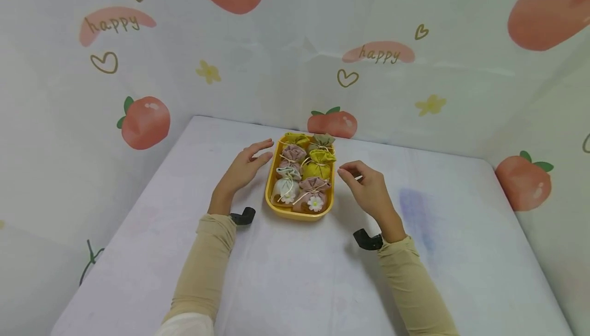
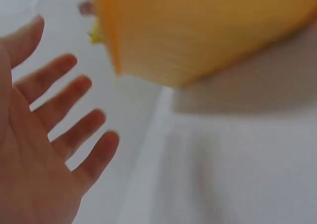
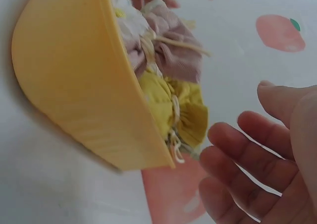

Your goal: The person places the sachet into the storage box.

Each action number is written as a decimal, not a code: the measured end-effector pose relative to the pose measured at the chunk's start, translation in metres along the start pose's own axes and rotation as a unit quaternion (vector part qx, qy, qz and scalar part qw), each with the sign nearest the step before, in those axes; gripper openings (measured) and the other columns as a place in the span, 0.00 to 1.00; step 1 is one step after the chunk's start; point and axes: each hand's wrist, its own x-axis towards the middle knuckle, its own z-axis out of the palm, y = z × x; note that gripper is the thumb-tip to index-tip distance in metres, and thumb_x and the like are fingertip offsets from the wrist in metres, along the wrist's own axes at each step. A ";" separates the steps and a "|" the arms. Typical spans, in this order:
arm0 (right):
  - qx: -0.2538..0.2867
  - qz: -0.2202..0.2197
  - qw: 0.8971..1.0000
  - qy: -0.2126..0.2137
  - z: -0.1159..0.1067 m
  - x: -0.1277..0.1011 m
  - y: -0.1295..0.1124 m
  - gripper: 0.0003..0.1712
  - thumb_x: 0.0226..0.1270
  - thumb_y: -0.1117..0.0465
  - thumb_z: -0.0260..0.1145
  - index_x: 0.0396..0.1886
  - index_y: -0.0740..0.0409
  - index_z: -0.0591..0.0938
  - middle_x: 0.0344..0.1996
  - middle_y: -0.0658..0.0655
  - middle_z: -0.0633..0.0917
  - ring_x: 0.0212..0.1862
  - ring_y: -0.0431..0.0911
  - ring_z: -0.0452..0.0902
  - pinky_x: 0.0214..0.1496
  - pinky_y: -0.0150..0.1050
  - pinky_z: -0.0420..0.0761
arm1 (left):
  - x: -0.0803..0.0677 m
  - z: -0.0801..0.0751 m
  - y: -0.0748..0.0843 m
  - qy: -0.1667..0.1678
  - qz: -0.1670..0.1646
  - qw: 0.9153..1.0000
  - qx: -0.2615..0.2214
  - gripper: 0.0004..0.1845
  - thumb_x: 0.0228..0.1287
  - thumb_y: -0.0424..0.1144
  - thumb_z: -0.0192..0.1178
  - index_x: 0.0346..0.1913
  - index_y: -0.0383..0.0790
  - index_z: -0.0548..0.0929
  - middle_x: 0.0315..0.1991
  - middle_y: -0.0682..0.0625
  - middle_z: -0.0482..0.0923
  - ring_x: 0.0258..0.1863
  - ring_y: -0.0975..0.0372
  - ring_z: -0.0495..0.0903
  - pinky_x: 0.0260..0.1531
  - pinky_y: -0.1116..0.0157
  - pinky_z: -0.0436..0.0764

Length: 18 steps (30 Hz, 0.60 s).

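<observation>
Yellow oblong plastic tray (image 1: 276, 208) sits on the white cloth-covered bench (image 1: 299, 279), toward its far middle, between the person's two hands.

Left side: the left hand (image 1: 243, 170) lies just beside the tray's left wall, palm down, fingers straight and slightly spread, holding nothing. The left wrist view shows the open palm and the spread fingers (image 2: 74, 92) near the tray's outer wall (image 2: 208, 30); whether the fingertips touch the wall cannot be told. A beige sleeve (image 1: 207, 269) covers the forearm.

Centre: the tray holds six small tied fabric pouches in two rows. In the left row: a mustard pouch (image 1: 295, 139) at the far end, a dusty pink pouch (image 1: 293, 154) in the middle, a white pouch (image 1: 286, 187) nearest. In the right row: an olive-grey pouch (image 1: 321, 141), a yellow pouch (image 1: 319, 164), and a pink pouch with a white daisy (image 1: 314, 196) nearest.

Right side: the right hand (image 1: 369, 187) hovers just beside the tray's right wall, fingers loosely curled, gripping nothing. The right wrist view shows its fingers (image 3: 247, 154) near the yellow pouch (image 3: 173, 110), apart from it.
</observation>
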 end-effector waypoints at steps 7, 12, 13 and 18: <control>-0.007 -0.009 0.998 0.056 -0.014 0.001 0.009 0.14 0.75 0.53 0.65 0.49 0.58 0.85 0.42 0.57 0.89 0.42 0.48 0.84 0.40 0.24 0.78 | -0.008 -0.011 0.028 0.072 0.052 0.993 0.080 0.34 0.77 0.60 0.51 0.78 0.51 0.64 0.83 0.55 0.51 0.82 0.51 0.46 0.79 0.37 0.52; -0.009 -0.016 0.995 0.093 -0.023 0.006 0.009 0.15 0.73 0.57 0.67 0.51 0.61 0.84 0.46 0.60 0.87 0.44 0.51 0.83 0.42 0.23 0.76 | -0.010 -0.014 0.056 0.084 0.085 0.983 0.140 0.41 0.73 0.69 0.46 0.82 0.58 0.52 0.85 0.58 0.32 0.83 0.49 0.37 0.76 0.33 0.47; -0.011 -0.018 0.995 0.096 -0.024 0.007 0.009 0.15 0.74 0.57 0.67 0.52 0.62 0.84 0.47 0.60 0.87 0.46 0.51 0.83 0.44 0.26 0.77 | -0.010 -0.013 0.062 0.085 0.094 0.980 0.157 0.42 0.73 0.71 0.45 0.83 0.59 0.50 0.85 0.58 0.30 0.83 0.48 0.36 0.75 0.32 0.47; -0.039 -0.039 0.993 0.108 -0.029 0.010 0.009 0.19 0.73 0.58 0.67 0.57 0.65 0.80 0.51 0.65 0.82 0.53 0.57 0.79 0.51 0.49 0.80 | -0.009 -0.004 0.084 0.086 0.136 0.953 0.255 0.43 0.73 0.70 0.45 0.83 0.61 0.44 0.85 0.57 0.27 0.83 0.46 0.34 0.75 0.34 0.48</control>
